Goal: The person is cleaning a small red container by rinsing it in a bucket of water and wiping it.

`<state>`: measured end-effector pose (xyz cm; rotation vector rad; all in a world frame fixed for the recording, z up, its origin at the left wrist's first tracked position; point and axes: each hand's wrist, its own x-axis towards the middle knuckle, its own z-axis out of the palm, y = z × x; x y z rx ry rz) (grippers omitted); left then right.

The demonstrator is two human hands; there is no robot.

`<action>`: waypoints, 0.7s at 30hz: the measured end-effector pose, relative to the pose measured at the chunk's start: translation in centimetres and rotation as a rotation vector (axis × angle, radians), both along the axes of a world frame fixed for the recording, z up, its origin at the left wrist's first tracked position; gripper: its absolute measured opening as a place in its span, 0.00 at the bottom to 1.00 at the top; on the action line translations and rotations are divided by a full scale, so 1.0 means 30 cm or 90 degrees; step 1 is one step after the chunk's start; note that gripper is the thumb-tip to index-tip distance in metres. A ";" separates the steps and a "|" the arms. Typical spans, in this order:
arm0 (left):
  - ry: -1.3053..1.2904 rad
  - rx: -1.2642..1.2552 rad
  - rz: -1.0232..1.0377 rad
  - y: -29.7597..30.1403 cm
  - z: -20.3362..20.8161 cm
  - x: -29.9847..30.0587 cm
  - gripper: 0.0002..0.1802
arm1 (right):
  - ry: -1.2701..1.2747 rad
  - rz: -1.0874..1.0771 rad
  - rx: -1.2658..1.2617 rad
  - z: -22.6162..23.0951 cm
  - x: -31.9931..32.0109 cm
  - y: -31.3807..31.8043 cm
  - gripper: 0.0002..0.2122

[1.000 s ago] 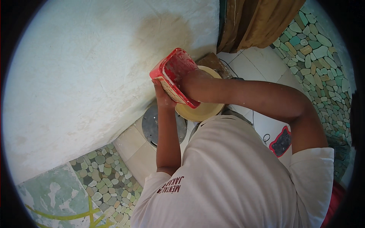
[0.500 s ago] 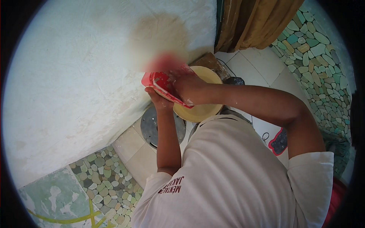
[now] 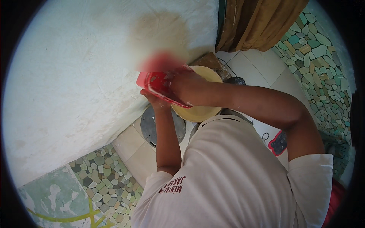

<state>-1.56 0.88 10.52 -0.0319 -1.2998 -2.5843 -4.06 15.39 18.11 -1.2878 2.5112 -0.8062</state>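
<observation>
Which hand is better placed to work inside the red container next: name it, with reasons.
Right, most likely: the right hand already reaches into the opening of the red container, while the left hand is occupied holding it from outside.

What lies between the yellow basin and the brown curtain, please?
In the head view, a brown block, a thin dark cable and pale tiles lie between the basin and the curtain.
</observation>
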 end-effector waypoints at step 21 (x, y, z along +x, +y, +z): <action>0.107 0.089 0.010 -0.104 -0.047 0.004 0.52 | 0.082 -0.032 0.070 0.182 0.048 0.000 0.04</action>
